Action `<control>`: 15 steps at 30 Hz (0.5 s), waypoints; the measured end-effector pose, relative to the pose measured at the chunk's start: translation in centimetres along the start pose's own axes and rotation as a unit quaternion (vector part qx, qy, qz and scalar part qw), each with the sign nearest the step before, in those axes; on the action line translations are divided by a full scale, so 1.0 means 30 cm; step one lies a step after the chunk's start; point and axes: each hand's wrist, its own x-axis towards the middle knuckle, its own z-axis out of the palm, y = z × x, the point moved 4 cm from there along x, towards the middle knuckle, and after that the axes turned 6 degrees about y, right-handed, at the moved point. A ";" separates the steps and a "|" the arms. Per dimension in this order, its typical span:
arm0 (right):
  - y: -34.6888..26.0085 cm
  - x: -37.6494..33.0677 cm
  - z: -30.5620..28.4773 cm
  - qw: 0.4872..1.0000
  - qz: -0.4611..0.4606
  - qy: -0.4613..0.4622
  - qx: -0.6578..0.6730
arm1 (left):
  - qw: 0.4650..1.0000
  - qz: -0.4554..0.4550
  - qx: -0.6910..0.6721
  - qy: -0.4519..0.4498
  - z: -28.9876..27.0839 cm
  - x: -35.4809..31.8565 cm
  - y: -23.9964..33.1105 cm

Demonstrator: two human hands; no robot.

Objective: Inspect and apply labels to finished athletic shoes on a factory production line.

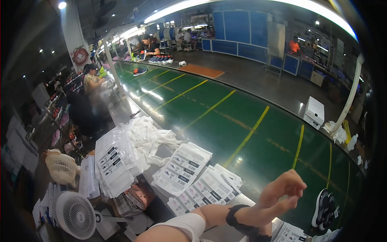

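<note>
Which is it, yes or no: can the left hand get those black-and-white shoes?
Probably yes: the left hand shows in front of the green belt, the shoes sit to its right, and only bare belt shows between them.

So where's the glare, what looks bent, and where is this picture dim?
In the head view, white glare streaks the green belt; in the head view too, the long overhead light bows into an arc; the head view's far left is dim.
</note>
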 end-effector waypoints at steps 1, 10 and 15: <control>-0.001 0.013 -0.002 0.999 -0.035 0.004 -0.011 | 1.000 -0.008 -0.004 -0.001 -0.009 0.012 -0.034; -0.037 0.029 0.003 0.996 -0.010 -0.074 -0.046 | 0.948 0.277 0.124 -0.093 -0.034 -0.057 0.228; -0.062 0.019 0.020 0.987 0.122 -0.053 0.087 | 0.917 0.394 0.059 0.013 0.078 -0.109 0.345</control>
